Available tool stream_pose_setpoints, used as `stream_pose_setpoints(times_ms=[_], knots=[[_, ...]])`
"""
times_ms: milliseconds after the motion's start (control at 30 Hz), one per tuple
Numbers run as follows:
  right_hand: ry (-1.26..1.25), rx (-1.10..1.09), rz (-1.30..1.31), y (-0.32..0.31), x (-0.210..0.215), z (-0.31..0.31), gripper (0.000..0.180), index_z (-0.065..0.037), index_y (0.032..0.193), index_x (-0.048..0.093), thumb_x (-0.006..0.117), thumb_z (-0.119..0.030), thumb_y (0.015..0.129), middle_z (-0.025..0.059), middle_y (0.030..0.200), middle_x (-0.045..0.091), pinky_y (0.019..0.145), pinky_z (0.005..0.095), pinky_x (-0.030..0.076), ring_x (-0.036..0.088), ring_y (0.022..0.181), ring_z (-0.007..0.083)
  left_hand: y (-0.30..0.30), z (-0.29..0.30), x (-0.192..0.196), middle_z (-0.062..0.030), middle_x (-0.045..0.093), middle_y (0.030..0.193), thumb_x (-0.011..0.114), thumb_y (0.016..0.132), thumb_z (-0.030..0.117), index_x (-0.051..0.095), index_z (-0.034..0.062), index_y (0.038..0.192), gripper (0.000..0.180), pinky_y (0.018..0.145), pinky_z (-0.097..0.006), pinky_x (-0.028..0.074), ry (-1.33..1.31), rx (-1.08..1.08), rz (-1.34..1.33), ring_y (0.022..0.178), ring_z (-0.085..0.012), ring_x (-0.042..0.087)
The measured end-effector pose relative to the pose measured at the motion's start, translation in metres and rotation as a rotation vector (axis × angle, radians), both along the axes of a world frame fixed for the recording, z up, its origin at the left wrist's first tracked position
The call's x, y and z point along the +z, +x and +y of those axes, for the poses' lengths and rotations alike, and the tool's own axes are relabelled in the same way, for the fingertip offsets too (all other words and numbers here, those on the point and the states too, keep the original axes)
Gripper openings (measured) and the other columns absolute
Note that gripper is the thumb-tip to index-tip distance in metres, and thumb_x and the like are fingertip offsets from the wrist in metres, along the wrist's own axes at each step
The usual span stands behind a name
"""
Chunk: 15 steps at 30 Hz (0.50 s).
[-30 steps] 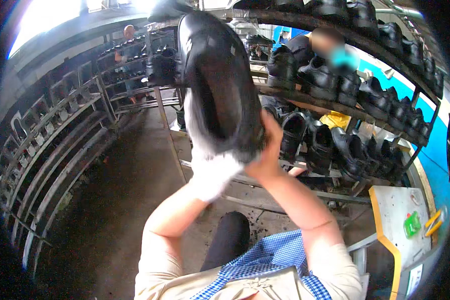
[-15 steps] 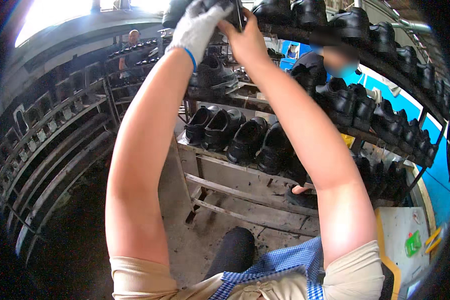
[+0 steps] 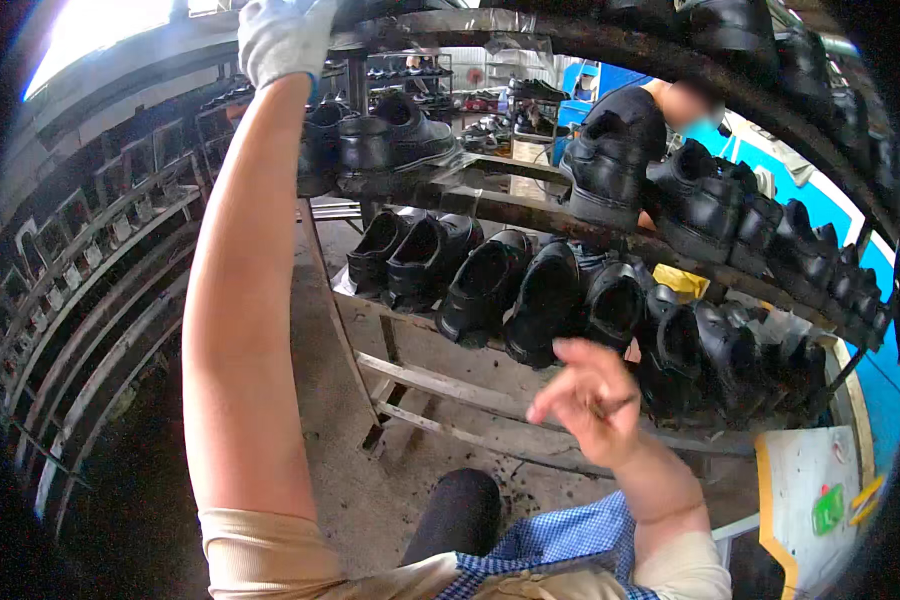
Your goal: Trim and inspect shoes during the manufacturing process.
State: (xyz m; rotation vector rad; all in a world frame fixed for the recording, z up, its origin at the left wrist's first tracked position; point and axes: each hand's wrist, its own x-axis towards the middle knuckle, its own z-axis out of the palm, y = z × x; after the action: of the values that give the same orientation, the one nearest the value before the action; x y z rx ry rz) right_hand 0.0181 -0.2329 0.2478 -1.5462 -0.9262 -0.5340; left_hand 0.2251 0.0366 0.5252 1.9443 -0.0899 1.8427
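Black shoes [image 3: 390,145] on upper rack shelf [image 3: 530,205], toes pointing right, just below and right of gloved left hand [image 3: 280,35] raised overhead, grip unclear. Bare right hand [image 3: 590,395] low, open, empty, nearer lower shoe row [image 3: 530,295].

Tiered metal rack [image 3: 530,215] carries rows of black shoes [image 3: 490,285], seemingly unpaired.

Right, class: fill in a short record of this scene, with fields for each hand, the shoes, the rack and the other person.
Left hand: gloved left hand, raised to the rack's top edge
Right hand: bare right hand, empty, fingers loosely spread, held low
Shoes: black shoes in rows, tilted
Rack: rusty metal rack, several tiers
Other person: person in dark top behind the rack
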Motion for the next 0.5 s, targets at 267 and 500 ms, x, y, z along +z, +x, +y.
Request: stream_pose_setpoints(times_ms=[267,500], knots=[[0.235,-0.133,0.574,-0.025,-0.117,-0.040,0.025,-0.002,0.115,0.055,0.057,-0.007,0.091,0.0052,0.074,0.063,0.055,0.0236,0.046,0.060,0.068,0.0087,0.048,0.022,0.009,-0.0208,0.055,0.125,0.066,0.065,0.060,0.039,0.0040,0.137,0.095,0.096,-0.035,0.041,-0.178,-0.083,0.224,0.114,-0.0316,0.054],[0.308,-0.251,0.898,-0.048,-0.143,-0.052,0.030,-0.001,0.099,0.061,0.042,-0.024,0.099,0.0052,0.070,0.061,0.043,0.0188,0.036,0.051,0.052,0.0078,-0.016,0.041,-0.051,-0.0132,0.057,0.115,0.069,0.076,0.034,0.052,-0.0007,0.123,0.060,0.092,-0.031,0.042,-0.398,-0.613,-0.081,0.110,-0.0214,0.053]])
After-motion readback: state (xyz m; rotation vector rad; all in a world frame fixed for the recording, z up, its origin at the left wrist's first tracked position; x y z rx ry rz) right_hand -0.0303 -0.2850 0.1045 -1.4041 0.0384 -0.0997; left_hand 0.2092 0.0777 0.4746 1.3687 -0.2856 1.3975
